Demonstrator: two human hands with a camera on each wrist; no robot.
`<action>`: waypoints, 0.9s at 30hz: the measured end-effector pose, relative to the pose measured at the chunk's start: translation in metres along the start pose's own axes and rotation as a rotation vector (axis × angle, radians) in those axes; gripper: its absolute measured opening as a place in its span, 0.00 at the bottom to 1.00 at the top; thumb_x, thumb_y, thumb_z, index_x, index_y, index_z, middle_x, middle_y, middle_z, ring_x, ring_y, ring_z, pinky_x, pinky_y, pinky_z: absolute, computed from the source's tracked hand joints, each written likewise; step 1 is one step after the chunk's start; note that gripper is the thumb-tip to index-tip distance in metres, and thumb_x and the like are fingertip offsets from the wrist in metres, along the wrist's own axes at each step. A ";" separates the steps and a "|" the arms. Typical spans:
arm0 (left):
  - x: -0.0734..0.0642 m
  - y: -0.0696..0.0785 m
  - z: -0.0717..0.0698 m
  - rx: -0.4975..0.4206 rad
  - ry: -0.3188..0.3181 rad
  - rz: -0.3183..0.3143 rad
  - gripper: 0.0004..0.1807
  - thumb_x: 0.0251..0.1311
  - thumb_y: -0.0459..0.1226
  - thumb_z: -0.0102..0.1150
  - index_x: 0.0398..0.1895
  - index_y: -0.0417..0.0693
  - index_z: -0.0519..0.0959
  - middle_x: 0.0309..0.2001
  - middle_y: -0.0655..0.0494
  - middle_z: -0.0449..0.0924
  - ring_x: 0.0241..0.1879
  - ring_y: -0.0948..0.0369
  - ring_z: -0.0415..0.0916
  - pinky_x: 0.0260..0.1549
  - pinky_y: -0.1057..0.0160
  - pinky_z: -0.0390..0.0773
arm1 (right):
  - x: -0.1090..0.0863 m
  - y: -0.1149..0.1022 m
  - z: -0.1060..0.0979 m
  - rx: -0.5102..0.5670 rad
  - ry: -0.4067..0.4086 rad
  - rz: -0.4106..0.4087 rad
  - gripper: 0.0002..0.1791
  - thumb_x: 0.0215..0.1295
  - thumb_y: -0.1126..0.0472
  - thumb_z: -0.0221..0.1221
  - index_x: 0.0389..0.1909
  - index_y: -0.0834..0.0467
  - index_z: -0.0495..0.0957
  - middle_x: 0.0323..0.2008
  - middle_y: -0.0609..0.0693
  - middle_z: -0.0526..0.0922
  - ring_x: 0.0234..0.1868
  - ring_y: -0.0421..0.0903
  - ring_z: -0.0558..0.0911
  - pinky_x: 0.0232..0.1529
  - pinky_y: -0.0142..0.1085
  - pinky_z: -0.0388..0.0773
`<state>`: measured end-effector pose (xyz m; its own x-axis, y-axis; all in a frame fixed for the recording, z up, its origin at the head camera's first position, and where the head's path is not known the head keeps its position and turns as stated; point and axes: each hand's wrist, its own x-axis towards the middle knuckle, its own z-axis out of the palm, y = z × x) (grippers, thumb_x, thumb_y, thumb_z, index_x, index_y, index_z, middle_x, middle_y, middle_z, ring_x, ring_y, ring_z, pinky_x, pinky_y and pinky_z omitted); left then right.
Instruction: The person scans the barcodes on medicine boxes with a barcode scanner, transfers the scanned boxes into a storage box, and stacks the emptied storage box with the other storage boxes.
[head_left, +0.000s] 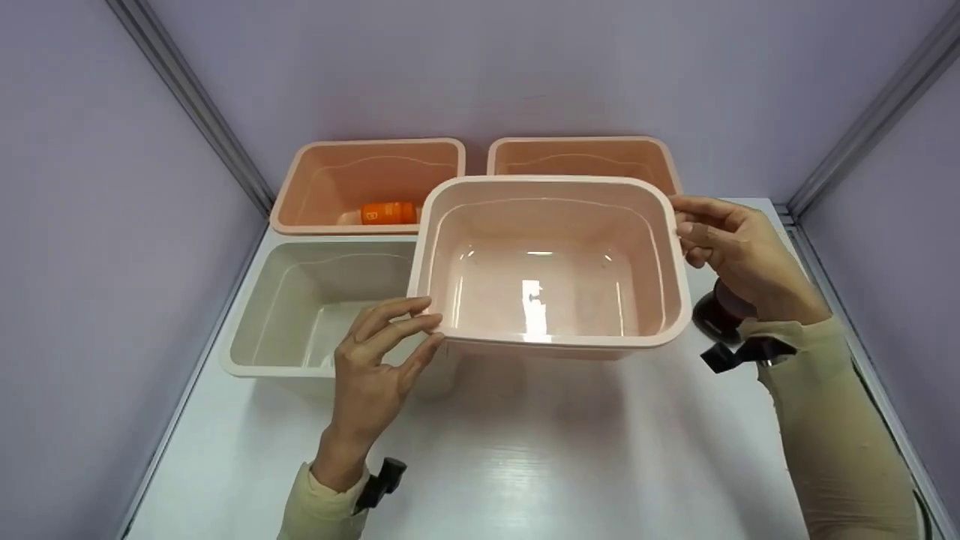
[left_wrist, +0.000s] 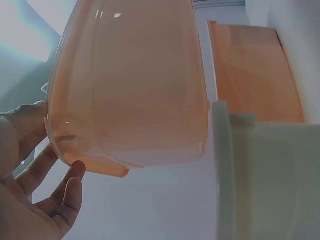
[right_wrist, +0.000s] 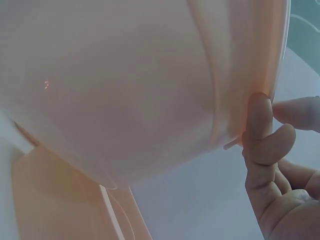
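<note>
A pale pink plastic bin (head_left: 480, 232), with nothing visible inside, is held raised over the table between both hands. My left hand (head_left: 379, 367) pinches its rim at the near left corner. In the left wrist view, the thumb and fingers of the left hand (left_wrist: 30, 185) meet the rim from both sides, and the bin's outer wall (left_wrist: 145, 85) fills the middle. My right hand (head_left: 742, 247) grips the rim near the far right corner. The right wrist view shows the right hand (right_wrist: 272, 165) with thumb and index finger on either side of that rim.
Behind stand two pink bins, the left one (head_left: 382, 142) with an orange container (head_left: 388, 213) lying inside, the right one (head_left: 577, 140) partly covered. A grey-green bin (head_left: 270, 370) stands at left. A dark round object (head_left: 716, 311) lies below my right hand on the white table (head_left: 525, 465).
</note>
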<state>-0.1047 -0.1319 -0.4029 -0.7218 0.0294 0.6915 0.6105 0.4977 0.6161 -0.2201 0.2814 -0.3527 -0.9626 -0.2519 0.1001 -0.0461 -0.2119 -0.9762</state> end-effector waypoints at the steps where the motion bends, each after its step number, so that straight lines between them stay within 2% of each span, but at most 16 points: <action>1: 0.001 -0.001 -0.002 -0.003 0.001 -0.001 0.14 0.50 0.33 0.75 0.43 0.50 0.89 0.51 0.54 0.85 0.54 0.57 0.78 0.58 0.65 0.75 | 0.001 -0.001 0.001 -0.010 -0.004 0.000 0.18 0.69 0.74 0.55 0.59 0.66 0.76 0.39 0.52 0.87 0.27 0.40 0.80 0.24 0.26 0.73; 13: 0.009 -0.016 -0.039 -0.073 -0.011 -0.050 0.15 0.48 0.27 0.75 0.41 0.48 0.89 0.50 0.51 0.86 0.52 0.62 0.81 0.55 0.64 0.78 | 0.014 0.002 0.029 -0.013 -0.053 0.033 0.22 0.69 0.70 0.58 0.64 0.68 0.72 0.40 0.50 0.85 0.30 0.40 0.81 0.26 0.27 0.73; 19: 0.010 -0.029 -0.056 -0.109 0.005 0.003 0.18 0.45 0.21 0.73 0.41 0.44 0.89 0.50 0.45 0.85 0.53 0.61 0.82 0.56 0.65 0.79 | 0.019 0.008 0.043 -0.044 -0.096 0.057 0.25 0.69 0.69 0.58 0.66 0.66 0.70 0.42 0.50 0.84 0.33 0.40 0.80 0.27 0.27 0.73; 27: 0.009 -0.047 -0.078 -0.125 0.032 0.016 0.18 0.43 0.17 0.70 0.39 0.37 0.88 0.50 0.39 0.84 0.53 0.61 0.82 0.57 0.66 0.78 | 0.028 0.013 0.065 -0.037 -0.137 0.086 0.26 0.68 0.68 0.60 0.67 0.64 0.70 0.43 0.50 0.83 0.35 0.42 0.84 0.27 0.27 0.74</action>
<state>-0.1141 -0.2226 -0.3963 -0.7018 0.0074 0.7124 0.6595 0.3850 0.6457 -0.2302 0.2100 -0.3499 -0.9182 -0.3943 0.0381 0.0230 -0.1492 -0.9885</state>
